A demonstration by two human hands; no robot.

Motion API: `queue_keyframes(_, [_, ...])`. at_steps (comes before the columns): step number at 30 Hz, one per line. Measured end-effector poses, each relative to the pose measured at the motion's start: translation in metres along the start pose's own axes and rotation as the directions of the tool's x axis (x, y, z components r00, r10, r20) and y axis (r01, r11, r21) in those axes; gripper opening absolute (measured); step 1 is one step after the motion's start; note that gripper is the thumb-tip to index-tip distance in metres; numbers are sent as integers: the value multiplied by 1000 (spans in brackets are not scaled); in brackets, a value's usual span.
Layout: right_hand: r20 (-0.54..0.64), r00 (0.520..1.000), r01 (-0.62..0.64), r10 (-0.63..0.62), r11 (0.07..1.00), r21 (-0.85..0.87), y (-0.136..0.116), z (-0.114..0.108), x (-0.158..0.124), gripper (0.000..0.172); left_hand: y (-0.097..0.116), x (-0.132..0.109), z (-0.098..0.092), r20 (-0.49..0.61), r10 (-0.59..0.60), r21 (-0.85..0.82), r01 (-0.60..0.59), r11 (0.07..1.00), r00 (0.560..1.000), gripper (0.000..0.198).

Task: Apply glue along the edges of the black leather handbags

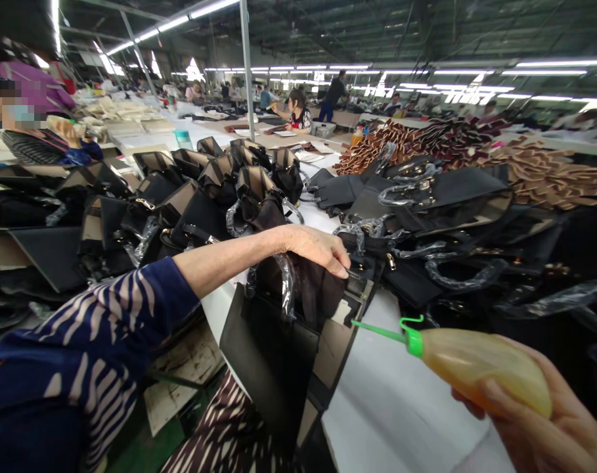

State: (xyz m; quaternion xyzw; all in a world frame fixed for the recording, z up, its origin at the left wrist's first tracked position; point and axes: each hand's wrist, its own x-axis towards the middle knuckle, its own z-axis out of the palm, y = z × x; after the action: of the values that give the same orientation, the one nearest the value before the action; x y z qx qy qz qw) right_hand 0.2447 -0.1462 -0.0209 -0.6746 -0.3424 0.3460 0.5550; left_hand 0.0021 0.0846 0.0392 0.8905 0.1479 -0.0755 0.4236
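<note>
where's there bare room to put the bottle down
The widest bare patch is the white tabletop, between the open black bag, the heaped bags behind and the right hand with the bottle. A narrow strip shows between the heaped and the standing bags; both groups are crowded.

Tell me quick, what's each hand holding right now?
Left hand: fingers closed, holding the black bag near its top edge.
Right hand: closed around the yellowish squeeze bottle.
</note>
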Motion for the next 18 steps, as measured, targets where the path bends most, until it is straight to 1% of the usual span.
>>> queue_keyframes(2, [-5, 998, -66, 68, 990, 125, 1, 0, 1, 59, 9, 0, -9, -31, 12, 86, -9, 996, 999, 26])
queue_keyframes(3, [-10, 996, -81, 83, 984, 161, 1, 0, 2, 58, 13, 0, -14, -45, 19, 130, -13, 991, 999, 26])
queue_keyframes(5, [-28, 997, -70, 77, 979, 191, 2, -1, 4, 57, 19, 1, -18, -79, 25, 209, -8, 978, 997, 25])
queue_keyframes(7, [-53, 997, -51, 63, 977, 207, 3, -3, 8, 58, 22, 2, -16, -127, 11, 282, 26, 959, 992, 21])
queue_keyframes(9, [-73, 996, -38, 53, 979, 202, 6, -5, 11, 61, 18, 3, -5, -180, -14, 368, 80, 926, 983, 18])
queue_keyframes(11, [-68, 996, -37, 50, 984, 175, 9, -6, 13, 66, 9, 5, 12, -204, -35, 457, 126, 881, 978, 13])
queue_keyframes(15, [-27, 999, -15, 17, 998, 67, 16, -7, 16, 66, -13, 6, 47, -170, -67, 557, 152, 816, 983, 8])
queue_keyframes(16, [-15, 1000, 2, -2, 1000, 28, 18, -7, 17, 65, -16, 5, 52, -166, -71, 567, 154, 809, 984, 7])
queue_keyframes(18, [17, 999, 35, -34, 997, -63, 21, -7, 18, 64, -18, 3, 55, -171, -75, 575, 161, 802, 982, 7])
